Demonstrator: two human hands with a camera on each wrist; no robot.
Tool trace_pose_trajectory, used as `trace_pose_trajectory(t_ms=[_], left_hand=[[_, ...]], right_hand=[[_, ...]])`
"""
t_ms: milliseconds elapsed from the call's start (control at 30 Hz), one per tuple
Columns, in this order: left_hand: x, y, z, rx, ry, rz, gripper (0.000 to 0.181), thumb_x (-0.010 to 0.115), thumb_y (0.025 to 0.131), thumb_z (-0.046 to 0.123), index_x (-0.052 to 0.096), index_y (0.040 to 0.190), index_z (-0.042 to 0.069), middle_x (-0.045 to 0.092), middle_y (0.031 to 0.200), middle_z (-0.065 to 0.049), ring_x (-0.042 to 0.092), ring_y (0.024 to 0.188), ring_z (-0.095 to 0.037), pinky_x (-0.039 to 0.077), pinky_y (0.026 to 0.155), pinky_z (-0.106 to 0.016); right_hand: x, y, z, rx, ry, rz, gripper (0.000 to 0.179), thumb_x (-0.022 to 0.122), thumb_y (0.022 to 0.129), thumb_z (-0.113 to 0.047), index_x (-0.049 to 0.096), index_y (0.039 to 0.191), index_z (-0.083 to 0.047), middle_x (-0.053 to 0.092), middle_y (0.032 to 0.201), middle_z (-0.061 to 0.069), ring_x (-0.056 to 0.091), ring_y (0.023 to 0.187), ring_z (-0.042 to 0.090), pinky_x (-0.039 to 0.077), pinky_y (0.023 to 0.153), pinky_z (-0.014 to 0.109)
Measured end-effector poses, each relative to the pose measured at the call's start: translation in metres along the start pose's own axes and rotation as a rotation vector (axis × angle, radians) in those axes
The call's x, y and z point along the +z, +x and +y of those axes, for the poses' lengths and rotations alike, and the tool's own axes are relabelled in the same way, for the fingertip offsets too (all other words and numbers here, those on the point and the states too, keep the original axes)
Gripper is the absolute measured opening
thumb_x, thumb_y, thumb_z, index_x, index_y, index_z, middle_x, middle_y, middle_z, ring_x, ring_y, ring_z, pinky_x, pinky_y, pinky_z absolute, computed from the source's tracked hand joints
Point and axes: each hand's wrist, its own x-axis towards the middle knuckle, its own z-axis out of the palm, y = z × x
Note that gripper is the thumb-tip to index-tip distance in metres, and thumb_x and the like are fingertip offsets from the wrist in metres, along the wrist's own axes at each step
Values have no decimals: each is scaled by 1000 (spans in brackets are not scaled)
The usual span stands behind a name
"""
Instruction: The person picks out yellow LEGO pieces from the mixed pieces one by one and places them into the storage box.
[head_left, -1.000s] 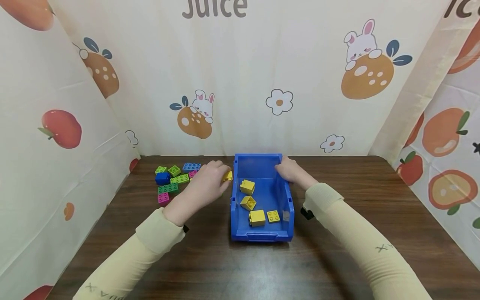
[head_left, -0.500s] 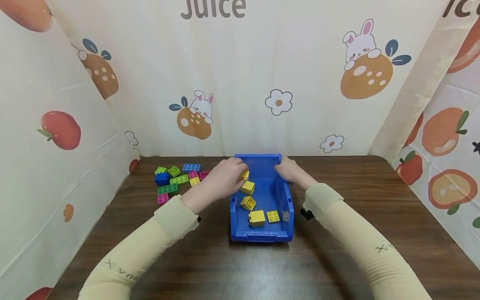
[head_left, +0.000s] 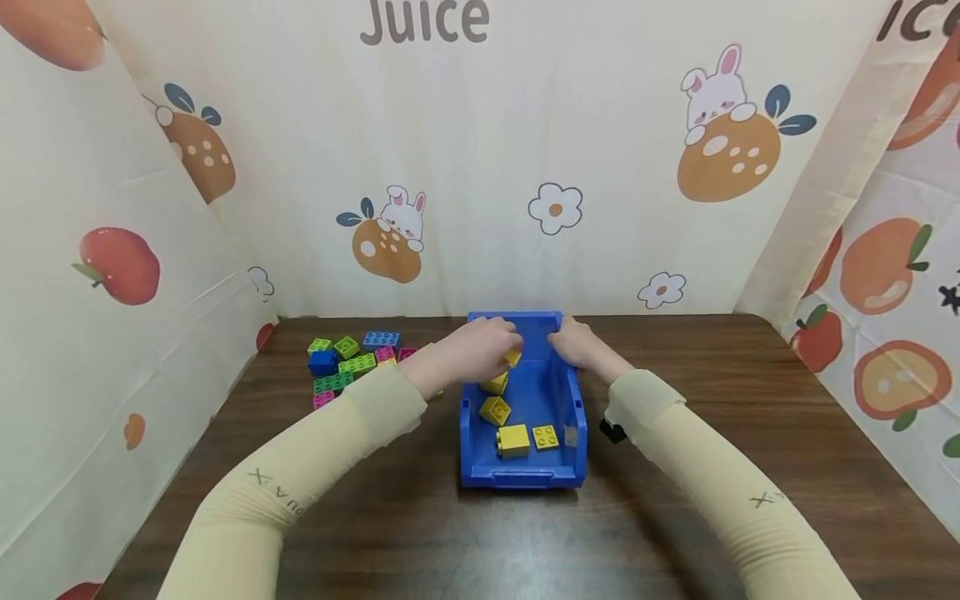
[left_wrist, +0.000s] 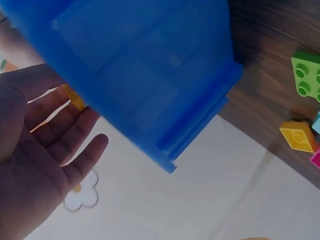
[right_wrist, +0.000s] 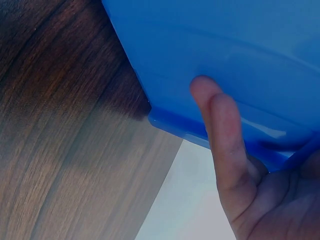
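A yellow building brick (head_left: 512, 358) is pinched in my left hand (head_left: 480, 346), which hangs over the back part of a blue plastic bin (head_left: 522, 480). The left wrist view shows the bin's outer wall (left_wrist: 145, 65) close beside that hand, with only a sliver of the yellow brick (left_wrist: 74, 97) visible behind the fingers. Several yellow bricks (head_left: 513, 441) lie on the bin floor; one is partly covered by my left hand. My right hand (head_left: 577, 342) grips the bin's back right rim, and in the right wrist view its fingers (right_wrist: 227, 130) lie along the outer wall.
Left of the bin, a loose group of bricks holds a dark blue one (head_left: 322, 362), a green one (head_left: 333, 382), a light blue one (head_left: 381, 339) and pink ones (head_left: 323, 399). My left forearm partly covers it. A printed curtain (head_left: 480, 250) borders the wooden table (head_left: 697, 400).
My left hand has moved right with the yellow brick, from beside the bin's left wall to over its inside. My right hand stays on the rim.
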Motion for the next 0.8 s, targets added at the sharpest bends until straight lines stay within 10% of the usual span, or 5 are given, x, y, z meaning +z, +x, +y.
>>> trace_pose_trajectory(t_ms=[800], left_hand=[[25, 36, 9, 180, 256, -297, 27, 62, 92, 19, 64, 119, 14, 66, 111, -1, 60, 98, -15, 49, 92, -29]], right_hand=[[-1, 6, 2, -5, -23, 0, 50, 33, 97, -20, 28, 133, 14, 55, 82, 21, 58, 45, 19, 56, 52, 39]])
